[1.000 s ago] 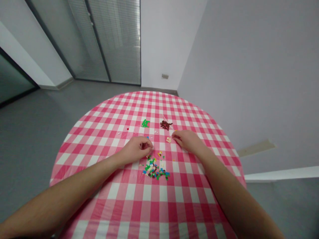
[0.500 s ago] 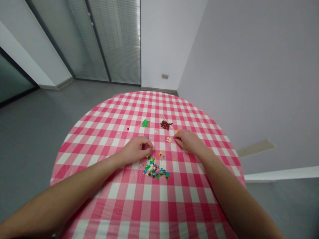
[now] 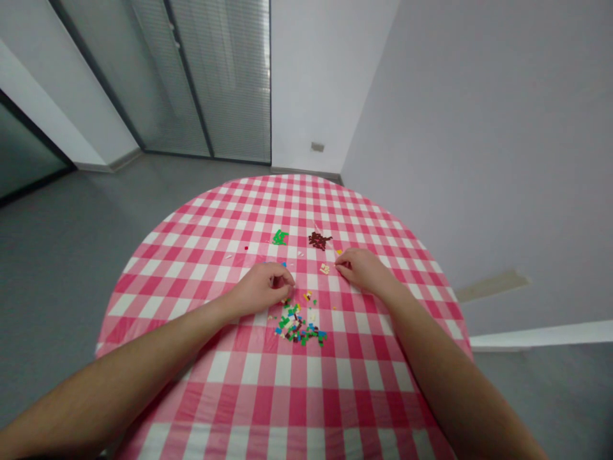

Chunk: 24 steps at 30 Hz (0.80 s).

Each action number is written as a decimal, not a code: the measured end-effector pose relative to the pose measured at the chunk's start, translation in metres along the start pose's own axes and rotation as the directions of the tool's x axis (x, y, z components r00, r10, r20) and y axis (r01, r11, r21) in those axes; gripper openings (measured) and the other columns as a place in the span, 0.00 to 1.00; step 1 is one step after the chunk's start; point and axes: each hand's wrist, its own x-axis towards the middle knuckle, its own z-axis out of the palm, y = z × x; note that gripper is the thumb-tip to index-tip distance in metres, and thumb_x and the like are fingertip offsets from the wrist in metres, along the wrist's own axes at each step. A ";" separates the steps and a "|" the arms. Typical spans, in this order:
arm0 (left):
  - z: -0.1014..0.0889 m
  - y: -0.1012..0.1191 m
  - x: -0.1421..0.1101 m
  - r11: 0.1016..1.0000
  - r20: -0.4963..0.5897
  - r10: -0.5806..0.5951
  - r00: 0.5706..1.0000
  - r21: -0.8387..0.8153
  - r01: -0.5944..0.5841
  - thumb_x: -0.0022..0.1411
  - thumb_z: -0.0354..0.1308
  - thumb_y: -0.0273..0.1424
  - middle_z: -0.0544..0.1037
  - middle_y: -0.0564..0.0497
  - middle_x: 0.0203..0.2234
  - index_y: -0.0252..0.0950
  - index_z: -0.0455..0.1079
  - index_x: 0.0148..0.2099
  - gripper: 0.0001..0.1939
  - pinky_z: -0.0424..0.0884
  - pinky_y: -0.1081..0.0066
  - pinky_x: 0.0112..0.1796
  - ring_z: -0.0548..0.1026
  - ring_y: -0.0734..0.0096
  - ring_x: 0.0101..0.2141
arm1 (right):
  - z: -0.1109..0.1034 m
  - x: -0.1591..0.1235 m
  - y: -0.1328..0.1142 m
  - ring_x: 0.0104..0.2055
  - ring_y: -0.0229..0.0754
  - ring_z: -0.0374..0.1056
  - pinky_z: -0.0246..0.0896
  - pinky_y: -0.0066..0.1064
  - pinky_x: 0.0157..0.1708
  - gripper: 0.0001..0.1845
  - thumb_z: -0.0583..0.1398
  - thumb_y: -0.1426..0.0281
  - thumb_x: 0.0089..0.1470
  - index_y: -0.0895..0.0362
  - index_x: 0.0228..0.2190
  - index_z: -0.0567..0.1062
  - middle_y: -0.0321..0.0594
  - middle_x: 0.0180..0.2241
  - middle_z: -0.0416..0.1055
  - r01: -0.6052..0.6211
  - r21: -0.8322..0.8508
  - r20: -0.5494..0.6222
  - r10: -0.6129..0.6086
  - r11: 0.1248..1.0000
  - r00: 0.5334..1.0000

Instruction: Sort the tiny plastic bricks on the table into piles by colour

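Note:
My left hand [image 3: 262, 286] is curled, thumb and fingertips brought close together, just above a mixed pile of small building bricks [image 3: 297, 326] in green, blue, white and dark brown. Whatever lies between those fingertips is too small to make out. On the other side, my right hand [image 3: 361, 268] has its thumb and index finger pinched beside a small cluster of cream bricks [image 3: 325, 269]; any piece in that pinch cannot be made out. Some yellow bricks [image 3: 340, 252] lie just behind the right fingers. A few blue bricks [image 3: 284, 264] are partly hidden by my left hand.
Farther back on the checked tablecloth [image 3: 297, 396] are a green brick pile [image 3: 280, 237] and a dark brown one [image 3: 318, 240]. One red brick [image 3: 246, 248] and some white bricks [image 3: 301, 253] lie apart. A wall [image 3: 479, 128] stands right of the round table.
My right hand has shifted very slightly to the right, away from the cream bricks. My left hand and the piles look the same.

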 end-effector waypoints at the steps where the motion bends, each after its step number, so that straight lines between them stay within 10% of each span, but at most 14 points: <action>1: 0.000 0.001 0.000 1.000 0.000 0.003 1.000 0.006 -0.003 0.53 0.56 0.26 0.80 0.51 0.24 0.35 0.77 0.30 0.07 0.64 0.72 0.29 0.72 0.74 0.25 | 0.000 0.000 -0.001 0.32 0.43 0.69 0.59 0.33 0.34 0.12 0.58 0.74 0.58 0.56 0.26 0.79 0.45 0.30 0.77 -0.002 0.004 0.002 0.002 1.000 1.000; 24: 0.000 -0.002 0.000 0.998 0.003 -0.031 1.000 0.059 0.030 0.58 0.59 0.29 0.79 0.52 0.24 0.36 0.78 0.35 0.07 0.63 0.72 0.29 0.72 0.73 0.25 | 0.002 -0.001 -0.004 0.36 0.44 0.72 0.61 0.32 0.35 0.11 0.59 0.72 0.59 0.56 0.30 0.82 0.45 0.36 0.80 0.090 0.040 0.021 -0.090 0.995 0.996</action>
